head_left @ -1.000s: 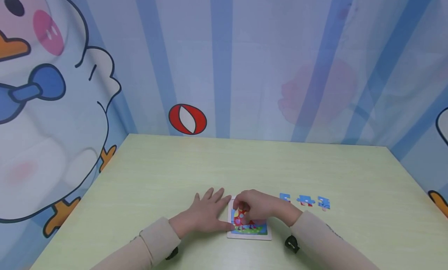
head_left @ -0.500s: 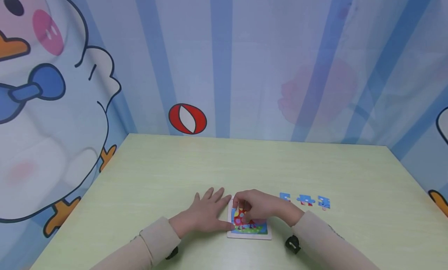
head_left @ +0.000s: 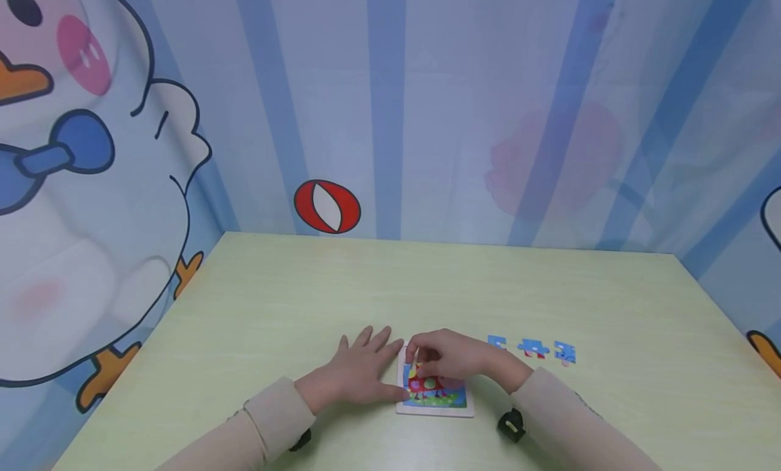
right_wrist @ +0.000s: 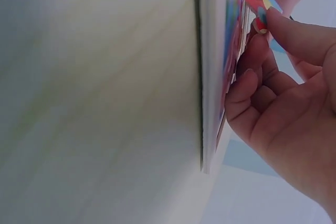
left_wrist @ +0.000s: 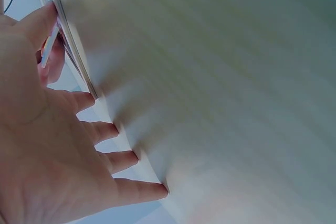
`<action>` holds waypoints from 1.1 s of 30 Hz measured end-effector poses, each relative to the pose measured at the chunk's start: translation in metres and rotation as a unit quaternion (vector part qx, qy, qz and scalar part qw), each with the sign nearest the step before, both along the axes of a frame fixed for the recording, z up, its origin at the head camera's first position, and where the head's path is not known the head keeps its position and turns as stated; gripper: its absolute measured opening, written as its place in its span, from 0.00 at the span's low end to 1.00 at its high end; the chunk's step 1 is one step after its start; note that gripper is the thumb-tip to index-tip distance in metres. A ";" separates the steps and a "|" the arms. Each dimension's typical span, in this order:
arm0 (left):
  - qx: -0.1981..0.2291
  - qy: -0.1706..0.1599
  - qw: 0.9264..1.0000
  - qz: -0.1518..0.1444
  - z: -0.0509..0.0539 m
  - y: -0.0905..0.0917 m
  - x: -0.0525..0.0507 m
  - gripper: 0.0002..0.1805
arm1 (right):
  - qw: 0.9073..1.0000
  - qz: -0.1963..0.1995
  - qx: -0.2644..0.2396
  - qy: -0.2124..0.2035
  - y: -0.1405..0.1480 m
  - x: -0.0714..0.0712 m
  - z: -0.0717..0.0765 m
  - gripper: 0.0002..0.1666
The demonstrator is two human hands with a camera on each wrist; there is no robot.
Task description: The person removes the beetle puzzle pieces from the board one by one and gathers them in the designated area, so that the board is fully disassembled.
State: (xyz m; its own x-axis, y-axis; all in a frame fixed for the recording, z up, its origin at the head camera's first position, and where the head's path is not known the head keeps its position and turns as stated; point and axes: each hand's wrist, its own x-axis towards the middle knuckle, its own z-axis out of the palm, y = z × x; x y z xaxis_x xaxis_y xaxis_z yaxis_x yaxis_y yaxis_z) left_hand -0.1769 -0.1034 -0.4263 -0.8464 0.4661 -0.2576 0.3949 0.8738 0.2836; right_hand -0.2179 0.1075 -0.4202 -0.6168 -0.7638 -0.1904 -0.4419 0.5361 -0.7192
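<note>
A small white-framed jigsaw board with a brightly coloured picture lies flat near the front of the table. My left hand is spread palm down beside it, its thumb and index finger reaching the board's left edge; in the left wrist view its fingertips rest on the table. Over the board's upper left part, my right hand pinches a puzzle piece between thumb and fingers. That piece, red, yellow and blue, stands tilted up against the board in the right wrist view. My right hand hides the board's upper right.
Three loose blue puzzle pieces lie in a row right of the board: a left one, partly behind the right wrist, a middle one and a right one. A printed curtain stands behind the pale table.
My right hand has shifted slightly and its thumb has moved up a little, showing more of the red picture beneath. My left hand and the loose pieces stay put.
</note>
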 end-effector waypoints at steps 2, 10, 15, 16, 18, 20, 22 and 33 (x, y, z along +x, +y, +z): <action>0.000 0.000 1.000 0.000 0.000 0.000 0.000 0.48 | 1.000 -0.001 -0.003 -0.002 0.000 0.000 0.000 0.05; -0.001 0.002 1.000 0.000 -0.002 0.000 -0.001 0.48 | 1.000 -0.003 -0.016 -0.005 0.005 0.001 0.004 0.06; 0.000 0.004 1.000 0.001 -0.003 0.000 -0.001 0.49 | 1.000 0.001 -0.024 0.012 0.014 0.001 0.009 0.06; 0.000 0.005 1.000 0.001 -0.003 0.000 -0.001 0.49 | 1.000 0.000 -0.026 0.013 0.016 0.001 0.010 0.06; 0.001 0.005 1.000 0.001 -0.002 0.001 -0.001 0.49 | 0.999 -0.003 -0.030 0.012 0.021 0.002 0.013 0.07; 0.003 0.005 1.000 0.001 -0.002 0.001 -0.001 0.49 | 0.999 -0.010 -0.032 0.013 0.027 0.003 0.016 0.07; 0.005 0.006 1.000 0.001 -0.002 0.001 0.000 0.49 | 0.999 -0.016 -0.033 0.017 0.034 0.005 0.018 0.06; 0.009 0.008 1.000 -0.004 -0.003 -0.001 0.000 0.48 | 0.998 -0.036 -0.039 0.037 0.076 0.011 0.018 0.05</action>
